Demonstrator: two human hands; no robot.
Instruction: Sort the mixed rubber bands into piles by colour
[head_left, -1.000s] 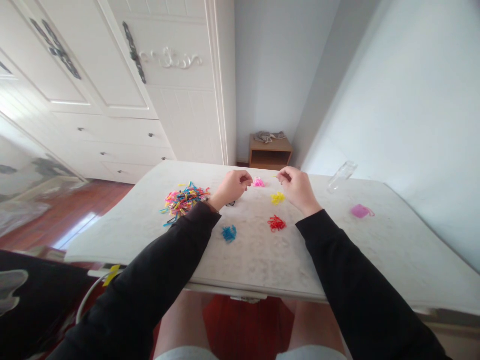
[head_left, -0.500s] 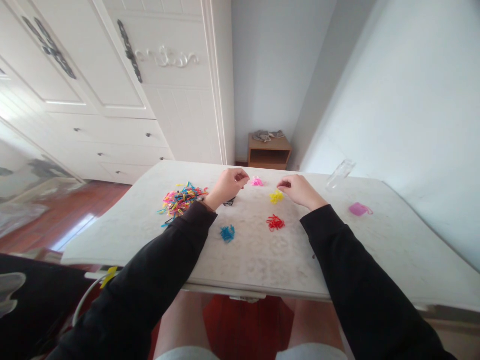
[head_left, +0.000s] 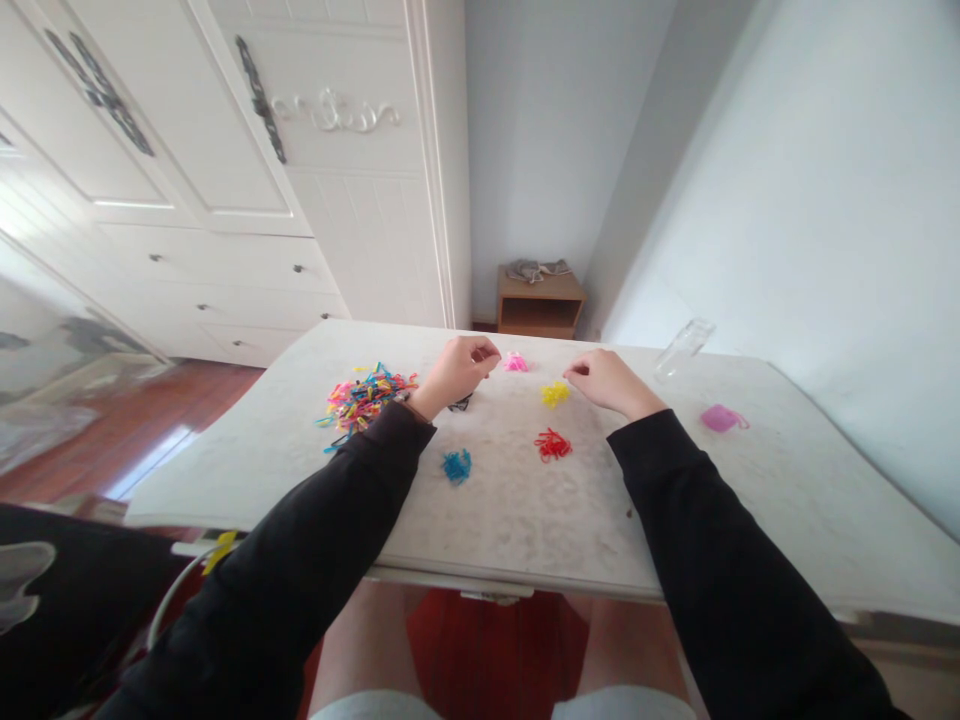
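Observation:
My left hand (head_left: 457, 374) hovers left of a small pink pile of rubber bands (head_left: 517, 362), its thumb and fingers pinched together; whatever they hold is too small to make out. Partly hidden beneath it lies a black pile (head_left: 460, 404). To the right of the yellow rubber bands (head_left: 555, 394) is my right hand (head_left: 604, 381), also in a pinch, with its contents not visible. Closer to me are red rubber bands (head_left: 553, 445) and blue rubber bands (head_left: 456, 466). A large mixed heap of coloured bands (head_left: 364, 402) lies beside my left wrist, partly behind the sleeve.
On the white table (head_left: 517, 530), a clear glass bottle or jar (head_left: 682, 350) lies at the back right, and a pink-purple pouch (head_left: 723, 418) is at the right. Beyond the table are a white wardrobe (head_left: 360, 210) and a small wooden cabinet (head_left: 540, 300).
My right hand has moved slightly to the right, away from the yellow bands. The left hand stays almost where it was, still pinched.

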